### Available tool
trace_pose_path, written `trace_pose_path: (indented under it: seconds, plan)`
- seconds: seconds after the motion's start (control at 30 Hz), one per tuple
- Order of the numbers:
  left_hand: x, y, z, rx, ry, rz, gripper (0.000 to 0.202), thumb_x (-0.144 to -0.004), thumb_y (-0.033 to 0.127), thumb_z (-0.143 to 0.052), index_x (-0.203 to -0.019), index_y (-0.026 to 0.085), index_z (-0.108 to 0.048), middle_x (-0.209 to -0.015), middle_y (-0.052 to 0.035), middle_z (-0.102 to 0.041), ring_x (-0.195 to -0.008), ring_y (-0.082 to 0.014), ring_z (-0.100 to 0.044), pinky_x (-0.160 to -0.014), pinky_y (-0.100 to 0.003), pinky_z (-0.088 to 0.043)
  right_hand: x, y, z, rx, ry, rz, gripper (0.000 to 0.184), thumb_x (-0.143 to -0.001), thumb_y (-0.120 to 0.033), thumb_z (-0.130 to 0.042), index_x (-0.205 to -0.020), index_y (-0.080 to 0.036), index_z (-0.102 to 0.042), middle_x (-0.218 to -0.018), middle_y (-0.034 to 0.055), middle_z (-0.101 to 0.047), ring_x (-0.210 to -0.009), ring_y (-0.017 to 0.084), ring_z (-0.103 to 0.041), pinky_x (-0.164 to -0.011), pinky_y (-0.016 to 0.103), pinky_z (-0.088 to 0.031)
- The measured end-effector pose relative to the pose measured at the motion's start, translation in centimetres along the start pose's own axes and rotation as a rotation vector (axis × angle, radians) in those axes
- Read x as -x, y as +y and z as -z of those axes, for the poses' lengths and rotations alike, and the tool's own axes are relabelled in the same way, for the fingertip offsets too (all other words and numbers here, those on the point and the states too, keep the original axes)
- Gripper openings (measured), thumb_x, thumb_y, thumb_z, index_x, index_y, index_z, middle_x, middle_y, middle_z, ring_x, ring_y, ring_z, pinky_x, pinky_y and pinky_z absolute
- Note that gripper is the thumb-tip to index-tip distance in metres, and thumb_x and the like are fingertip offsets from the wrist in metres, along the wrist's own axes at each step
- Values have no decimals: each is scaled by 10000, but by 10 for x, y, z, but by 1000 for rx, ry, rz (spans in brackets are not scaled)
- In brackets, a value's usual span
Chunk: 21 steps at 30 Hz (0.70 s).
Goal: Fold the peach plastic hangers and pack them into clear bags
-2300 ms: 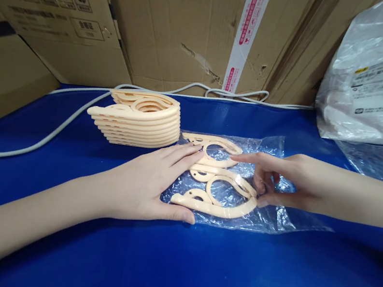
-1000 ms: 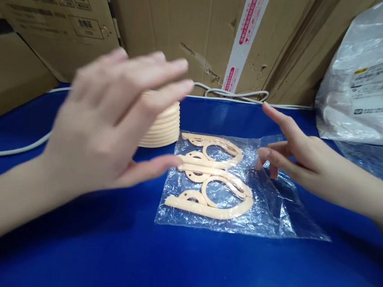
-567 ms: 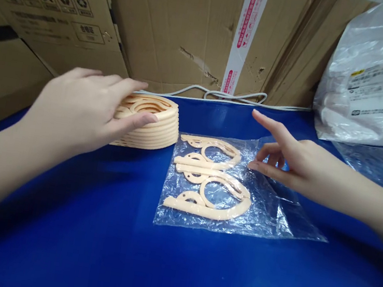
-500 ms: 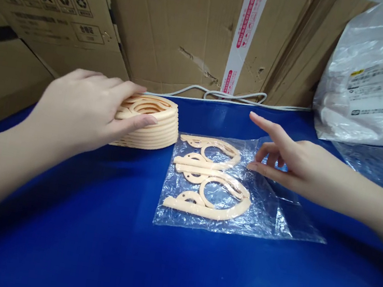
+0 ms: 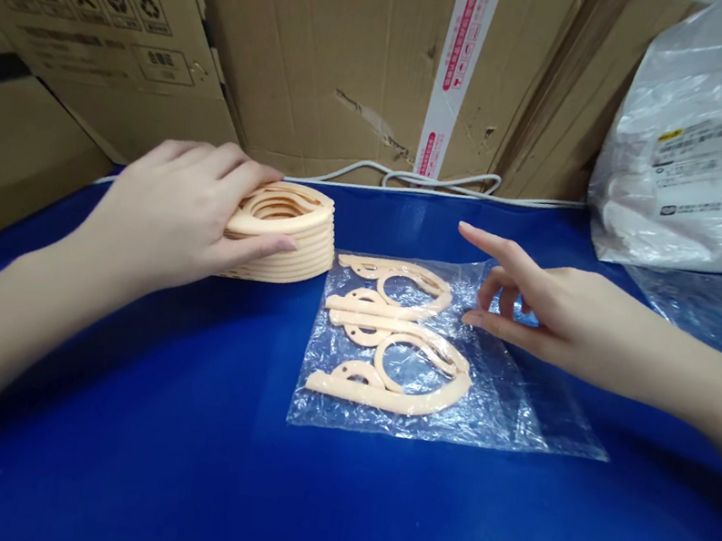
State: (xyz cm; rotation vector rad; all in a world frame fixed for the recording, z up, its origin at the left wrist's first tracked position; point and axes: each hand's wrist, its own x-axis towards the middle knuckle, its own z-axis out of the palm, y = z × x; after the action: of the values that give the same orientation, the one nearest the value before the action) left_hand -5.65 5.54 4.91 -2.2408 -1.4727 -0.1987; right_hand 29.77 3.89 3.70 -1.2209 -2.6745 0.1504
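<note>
A stack of beige plastic folding hangers [image 5: 301,237] stands on the blue table top. My left hand [image 5: 188,205] is closed over the left part of the stack, thumb along the near side and fingers over the far side. Right of it lies a clear plastic bag [image 5: 516,417] with folded hangers of the same kind [image 5: 422,401] flat inside. Just above the bag's right side is my right hand [image 5: 528,303], holding nothing, its index finger stretched out and the other fingers loosely bent. Whether its thumb touches the bag I cannot tell.
Cardboard boxes [image 5: 345,37] wall off the back and left. A white cable [image 5: 441,182] runs along the table's rear edge. At the back right stands a white plastic package with labels [image 5: 685,195], beside more clear plastic film [image 5: 706,314].
My left hand has shifted slightly to the right on the hanger stack. My right hand has moved very slightly left. The bagged hangers lie as before.
</note>
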Motion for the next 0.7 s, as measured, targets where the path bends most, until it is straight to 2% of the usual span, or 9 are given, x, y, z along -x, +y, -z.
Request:
trace_pose_path:
  seconds: [0.17, 0.23, 0.33, 0.43, 0.5, 0.6, 0.7]
  plan:
    - [1, -2, -2, -9, 43, 18, 820, -850, 836, -246, -1286, 200, -523, -1142, -79, -577, -1046, -294, -561, -963, -378, -412, 0, 0, 0, 7, -9, -2, 716, -977, -455, -475, -1570, -211, -158, -1007, 88, -709, -614, 205, -619, -560, 300, -412]
    - [3, -2, -2, 11, 114, -3, 837, -843, 841, -262, -1281, 182, -532, -1166, -92, -590, -1073, -300, -562, -993, -394, -402, -1, -1, 1, 7, 0, -11, 718, -972, -462, -479, -1570, -217, -165, -1005, 84, -705, -647, 221, -630, -583, 318, -431]
    - [7, 2, -2, 66, 253, -120, 860, -814, 854, -334, -1269, 154, -539, -1183, -111, -617, -1103, -310, -569, -1034, -427, -383, -2, -6, 4, 32, 88, -12, 662, -978, -467, -448, -1552, -203, -251, -1019, 112, -687, -858, 293, -638, -720, 399, -482]
    - [12, 16, 1, 127, 365, -282, 883, -731, 865, -486, -1258, 159, -539, -1157, -137, -649, -1067, -328, -605, -971, -439, -438, -1, -16, 8, -17, 169, 21, 574, -975, -475, -448, -1501, -251, -394, -1067, 120, -673, -1037, 337, -591, -861, 469, -482]
    - [17, 30, 4, 155, 372, -358, 875, -713, 845, -543, -1263, 164, -526, -1176, -164, -648, -1089, -346, -608, -946, -455, -459, 1, -26, 10, -178, 105, 106, 543, -948, -480, -534, -1460, -312, -465, -1148, 82, -670, -1074, 320, -602, -878, 453, -504]
    - [24, 52, 6, 163, 405, -417, 846, -734, 841, -520, -1235, 160, -527, -1117, -165, -663, -1040, -335, -637, -884, -452, -500, 5, -44, 12, -402, -124, 235, 512, -899, -473, -649, -1393, -379, -548, -1285, 15, -642, -1190, 294, -586, -913, 404, -527]
    - [30, 66, 6, 191, 416, -466, 824, -757, 828, -509, -1204, 137, -549, -1059, -142, -680, -968, -295, -666, -811, -392, -524, 7, -58, 10, -512, -239, 236, 449, -907, -436, -656, -1350, -408, -586, -1310, -11, -640, -1270, 278, -544, -949, 382, -530]
